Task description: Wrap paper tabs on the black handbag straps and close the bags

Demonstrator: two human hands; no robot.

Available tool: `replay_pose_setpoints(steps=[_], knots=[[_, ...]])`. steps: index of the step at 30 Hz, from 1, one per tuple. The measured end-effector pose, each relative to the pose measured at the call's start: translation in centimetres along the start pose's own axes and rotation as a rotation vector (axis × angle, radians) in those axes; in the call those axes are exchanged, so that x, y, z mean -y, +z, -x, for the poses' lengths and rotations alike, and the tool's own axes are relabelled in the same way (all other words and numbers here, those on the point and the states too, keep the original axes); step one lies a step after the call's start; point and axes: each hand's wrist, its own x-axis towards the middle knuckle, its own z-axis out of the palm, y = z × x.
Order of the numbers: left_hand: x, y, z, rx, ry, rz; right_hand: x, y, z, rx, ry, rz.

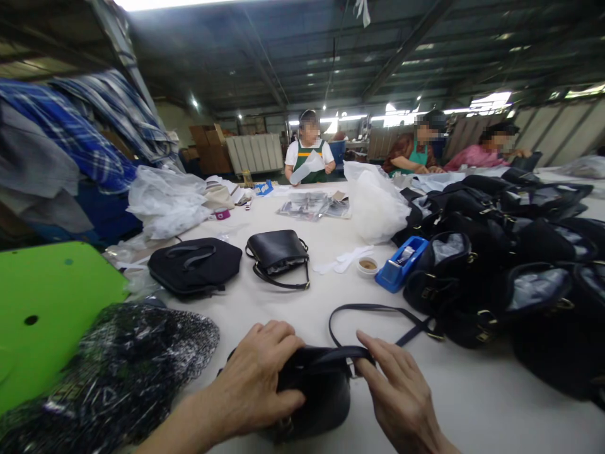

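Observation:
A small black handbag (319,400) lies on the table right in front of me. My left hand (262,378) grips its left part, thumb pressed on the near side and fingers over the top. At the bag's right end, my right hand (399,388) has a black strap (338,354) between thumb and fingers, beside a small metal fitting (350,367). Beyond the bag, a long thin strap (373,307) loops over the table towards the right. My hands hide parts of the bag's top and sides.
Black bags (524,252) with stuffing are heaped on the right, beside a blue tape dispenser (401,265). Two finished-looking bags (278,249) lie ahead. Left are crumpled patterned plastic (142,366) and a green board (51,315). Co-workers (309,154) are across the table.

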Motion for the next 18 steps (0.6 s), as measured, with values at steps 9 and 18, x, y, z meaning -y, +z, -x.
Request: replay_pose_setpoints(steps=[9, 18], knots=[[-0.3, 0.1, 0.2, 0.007, -0.011, 0.002, 0.4, -1.3, -3.1, 0.644, 0.469, -0.618], [1.0, 1.3, -0.1, -0.095, 0.111, -0.119, -1.6, -0.6, -2.4, 0.503, 0.240, -0.657]])
